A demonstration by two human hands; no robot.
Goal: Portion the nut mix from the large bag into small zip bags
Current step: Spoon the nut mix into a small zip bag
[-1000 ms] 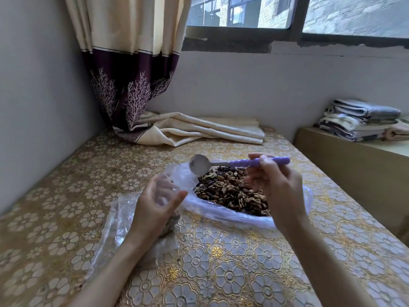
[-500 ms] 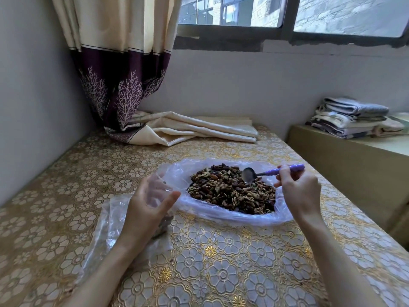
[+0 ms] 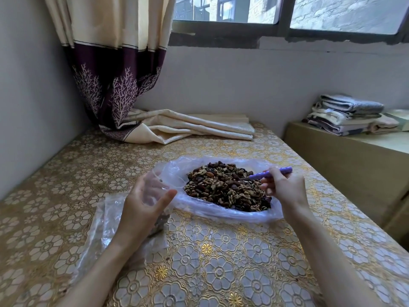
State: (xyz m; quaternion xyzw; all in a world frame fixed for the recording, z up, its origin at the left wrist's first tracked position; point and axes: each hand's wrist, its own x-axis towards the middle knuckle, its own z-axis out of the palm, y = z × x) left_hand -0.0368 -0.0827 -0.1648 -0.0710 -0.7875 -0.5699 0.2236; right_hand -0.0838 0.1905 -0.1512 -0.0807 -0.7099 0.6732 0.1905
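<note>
The large clear bag [image 3: 177, 171] lies spread out on the table, with the nut mix [image 3: 223, 187] heaped in it. My right hand [image 3: 283, 187] grips a purple-handled spoon [image 3: 272, 172] at the bag's right side, and the spoon's bowl is dug into the nuts, hidden. My left hand [image 3: 143, 200] holds a small clear zip bag [image 3: 155, 185] by its mouth just left of the large bag. A few dark nuts show low in the small bag, below my palm.
Flat clear zip bags [image 3: 104, 220] lie under my left forearm on the gold floral tablecloth [image 3: 221, 273]. A folded curtain [image 3: 188, 127] rests at the table's far end. Folded towels [image 3: 347, 114] sit on a low cabinet to the right.
My right hand carried the emptied spoon from above the small bag rightward and down into the nut mix. The left hand kept holding the small bag.
</note>
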